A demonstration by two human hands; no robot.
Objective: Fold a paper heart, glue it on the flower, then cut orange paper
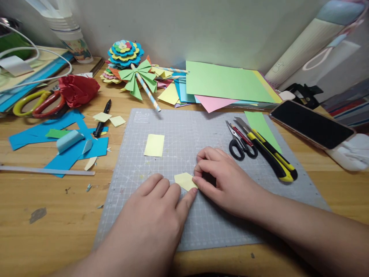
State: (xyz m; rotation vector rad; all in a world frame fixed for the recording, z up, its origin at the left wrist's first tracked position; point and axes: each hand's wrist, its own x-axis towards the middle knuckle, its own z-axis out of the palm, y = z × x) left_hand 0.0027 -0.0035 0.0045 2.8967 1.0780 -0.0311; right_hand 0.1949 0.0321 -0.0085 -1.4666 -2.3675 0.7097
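Note:
A small folded yellow paper piece (185,181) lies on the grey cutting mat (178,127). My left hand (155,215) rests on the mat with its fingers curled, the fingertips pressing the paper's lower edge. My right hand (227,182) pinches the paper's right side with bent fingers. A second yellow paper rectangle (154,145) lies flat on the mat, above and left of my hands. Small black-handled scissors (240,144) and a yellow-and-black utility knife (271,156) lie on the mat to the right of my right hand.
Coloured paper sheets (227,82) are stacked at the back. A paper flower with a green bow (129,65) stands behind the mat. Blue paper scraps (57,142), a black pen (102,117), larger scissors (37,104) and red crumpled paper (77,90) lie left. A phone (313,123) lies right.

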